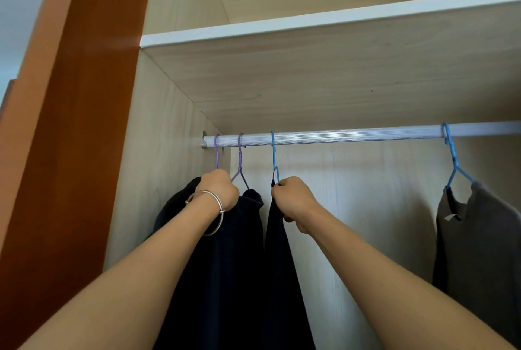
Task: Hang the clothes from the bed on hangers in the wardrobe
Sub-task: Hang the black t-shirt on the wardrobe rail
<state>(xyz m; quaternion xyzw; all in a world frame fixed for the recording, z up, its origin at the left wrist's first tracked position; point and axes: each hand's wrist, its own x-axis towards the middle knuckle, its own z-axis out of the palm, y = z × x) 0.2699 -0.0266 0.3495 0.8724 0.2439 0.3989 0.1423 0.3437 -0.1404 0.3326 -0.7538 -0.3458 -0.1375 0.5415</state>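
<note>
- Wardrobe side panel (84, 152), at nine o'clock in the view: the orange-brown edge of the opening. It bounds the rail on this side, and we judge it leaves little room to slide the hangers that way.
- First purple hanger (216, 152), hooked on the rail (352, 135) close to its wall bracket. The left hand (218, 189), with a bangle (210, 208) on the wrist, is closed round its neck. The leftmost dark garment (174, 208) hangs at seven o'clock from that hand.
- Second purple hanger (240, 158), just beside the first, carries the navy garment (248, 237), which touches its neighbours.
- Near blue hanger (273, 155), at one o'clock from the left hand. The right hand (293, 200) is curled tight on the top of the black garment (277, 265), just under the hanger's neck. We judge this piece is hung and only being settled.
- Far blue hanger (452, 158), at three o'clock and well apart along the rail, holds the grey-brown garment (479, 237).
- Shelf (310, 21), at twelve o'clock, sits above the rail. We judge the hooks must pass under it.
- Progress: four garments are on hangers in the wardrobe. The bed is out of view, so we cannot tell what is left. The bare rail between the blue hangers offers room.
</note>
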